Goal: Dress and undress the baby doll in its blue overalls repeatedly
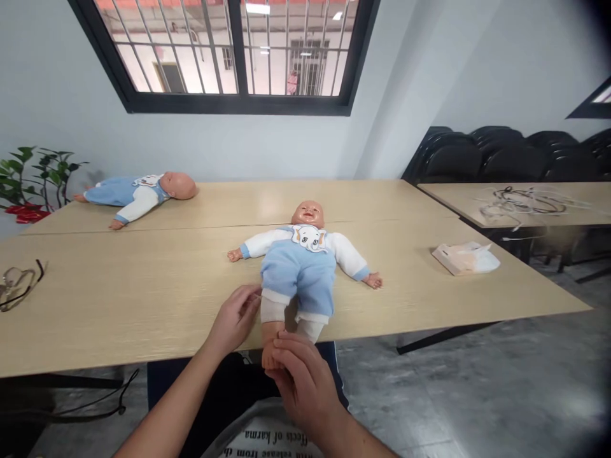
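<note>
A baby doll (300,273) in a light blue and white outfit lies on its back, with its feet toward me at the table's front edge. White, bandage-like wraps (273,310) circle both lower legs below the trouser cuffs. My right hand (305,372) is closed around the doll's foot (271,353) on the left side of the view. Beside that same leg, my left hand (238,318) has its fingertips pinched together at the wrap's upper edge. Something thin and pale shows at those fingertips, too small to name. The other foot is hidden behind my right hand.
A second doll (138,191) lies at the back left near a potted plant (41,178). Glasses (21,283) rest at the left, and a tissue pack (465,257) at the right. Cables (525,200) cover part of another table; black chairs (506,156) stand behind.
</note>
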A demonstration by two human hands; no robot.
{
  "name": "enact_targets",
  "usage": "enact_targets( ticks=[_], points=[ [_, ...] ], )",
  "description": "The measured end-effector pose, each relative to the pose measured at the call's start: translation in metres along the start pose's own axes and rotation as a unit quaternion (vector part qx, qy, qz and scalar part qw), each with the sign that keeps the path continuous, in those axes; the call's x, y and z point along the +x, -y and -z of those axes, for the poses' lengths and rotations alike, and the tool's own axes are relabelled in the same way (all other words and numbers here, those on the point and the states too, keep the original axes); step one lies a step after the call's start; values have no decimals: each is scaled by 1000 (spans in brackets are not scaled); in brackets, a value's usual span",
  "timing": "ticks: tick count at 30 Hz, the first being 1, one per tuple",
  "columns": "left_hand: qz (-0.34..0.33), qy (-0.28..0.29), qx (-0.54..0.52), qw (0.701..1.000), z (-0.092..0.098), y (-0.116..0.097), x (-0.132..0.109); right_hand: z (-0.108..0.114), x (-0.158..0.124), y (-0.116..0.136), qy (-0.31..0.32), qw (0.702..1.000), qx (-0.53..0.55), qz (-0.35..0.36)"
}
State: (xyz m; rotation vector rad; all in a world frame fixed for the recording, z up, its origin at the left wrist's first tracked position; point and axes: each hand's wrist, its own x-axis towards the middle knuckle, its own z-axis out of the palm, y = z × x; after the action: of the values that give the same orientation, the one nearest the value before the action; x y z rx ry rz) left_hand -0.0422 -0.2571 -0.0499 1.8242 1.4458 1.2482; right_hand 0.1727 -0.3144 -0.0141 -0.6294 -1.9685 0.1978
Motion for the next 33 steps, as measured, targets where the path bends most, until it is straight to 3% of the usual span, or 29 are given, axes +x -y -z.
enact_targets(
  ticks=[6, 18, 26, 33],
  points=[
    [-14, -46, 23, 999, -17, -11, 2, -4, -10, -1, -15, 1000, 14, -16],
    [-67, -67, 50, 994, -15, -10, 0, -3, -5, -4, -34, 997, 50, -45],
    [-216, -36, 59, 974, -8, -11, -17, -3, -7, -13, -53, 995, 34, -76],
    [-141, -110, 34, 983, -4, -10, -15, -7, -9, -13, -11, 998, 40, -47]
  ],
)
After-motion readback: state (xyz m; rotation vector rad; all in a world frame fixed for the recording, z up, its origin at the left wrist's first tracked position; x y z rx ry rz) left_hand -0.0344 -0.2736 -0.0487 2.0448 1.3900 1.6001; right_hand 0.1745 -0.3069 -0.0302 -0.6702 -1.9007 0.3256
